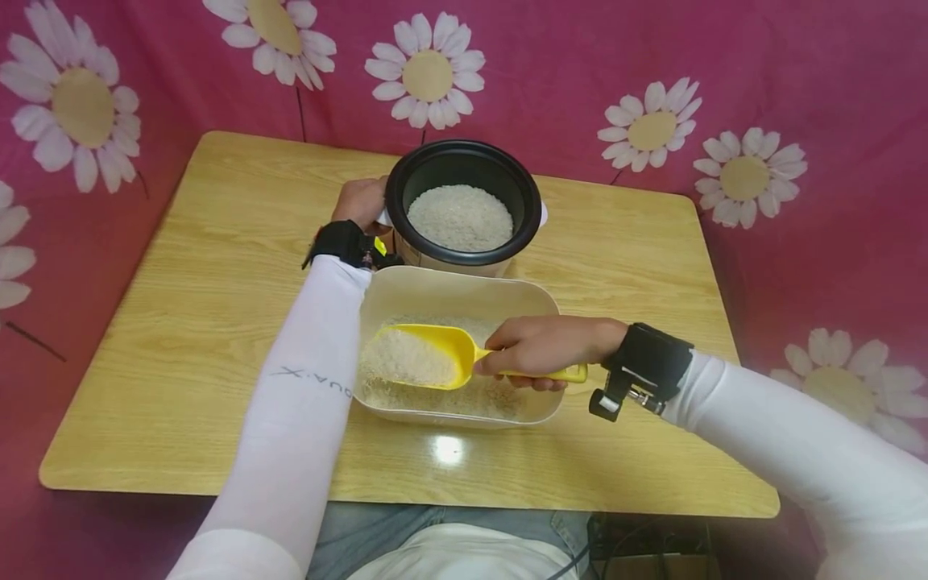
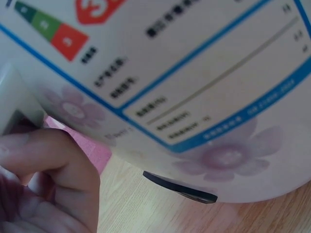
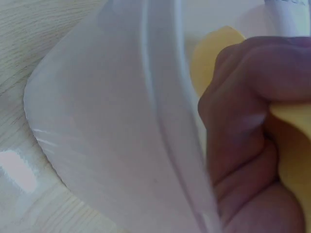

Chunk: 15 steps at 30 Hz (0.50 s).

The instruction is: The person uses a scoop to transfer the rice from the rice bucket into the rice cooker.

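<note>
In the head view my right hand (image 1: pixel 540 348) grips the handle of a yellow scoop (image 1: pixel 464 354). White rice (image 1: pixel 409 358) is heaped in the scoop, which is over a whitish plastic tub (image 1: pixel 457 286) with more rice at its bottom. The right wrist view has my curled fingers (image 3: pixel 243 126) round the handle, beside the tub's wall. My left hand (image 1: pixel 360 201) holds the side handle (image 2: pixel 17 97) of a rice cooker (image 1: pixel 464 258), fingers curled at it in the left wrist view. The cooker's dark pot (image 1: pixel 406 181) has no lid on and contains white rice (image 1: pixel 461 217).
Both containers stand on a light wooden table (image 1: pixel 239 242), the cooker directly behind the tub. A pink cloth (image 1: pixel 536 72) with large daisies hangs round the table's back and sides. The cooker's wall carries a printed energy label (image 2: pixel 204 73).
</note>
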Available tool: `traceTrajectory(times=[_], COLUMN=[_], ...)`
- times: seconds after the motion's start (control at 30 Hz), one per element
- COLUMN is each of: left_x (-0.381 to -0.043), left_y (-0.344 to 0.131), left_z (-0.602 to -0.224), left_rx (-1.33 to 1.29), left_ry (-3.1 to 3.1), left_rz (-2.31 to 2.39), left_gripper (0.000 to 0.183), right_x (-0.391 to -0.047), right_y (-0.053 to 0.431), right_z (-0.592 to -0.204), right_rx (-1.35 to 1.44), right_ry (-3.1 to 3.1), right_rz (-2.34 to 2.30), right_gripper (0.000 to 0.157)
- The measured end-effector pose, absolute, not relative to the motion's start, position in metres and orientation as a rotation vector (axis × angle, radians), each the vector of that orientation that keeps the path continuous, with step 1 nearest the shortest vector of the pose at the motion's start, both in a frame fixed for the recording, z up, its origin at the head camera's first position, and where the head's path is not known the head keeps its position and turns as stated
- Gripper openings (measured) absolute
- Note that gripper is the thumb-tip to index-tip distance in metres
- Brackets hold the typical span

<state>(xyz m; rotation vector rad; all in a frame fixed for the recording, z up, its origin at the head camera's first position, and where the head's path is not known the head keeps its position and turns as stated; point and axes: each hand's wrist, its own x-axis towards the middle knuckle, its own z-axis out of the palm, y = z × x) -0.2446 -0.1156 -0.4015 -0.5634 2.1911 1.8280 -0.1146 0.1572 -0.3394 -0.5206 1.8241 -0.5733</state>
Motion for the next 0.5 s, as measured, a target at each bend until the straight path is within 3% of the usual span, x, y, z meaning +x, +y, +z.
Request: traceTrajectory(times=[0.2,0.5], left_x=[-0.244,-0.242], left_y=[-0.115,-0.116], left_z=[-0.401,-0.397], left_rx=[-0.572,-0.604], left_ry=[2.168,2.138], left_rz=[1.844,1.853], left_gripper=[0.038,0.036], right_x=[-0.113,-0.109], right_y=[0.168,0.184], right_z=[-0.332,-0.327], right_rx=[-0.477,-0.432], right_ry=[1.840,1.823], right_rz=[-0.677,-0.816], right_gripper=[0.026,0.031])
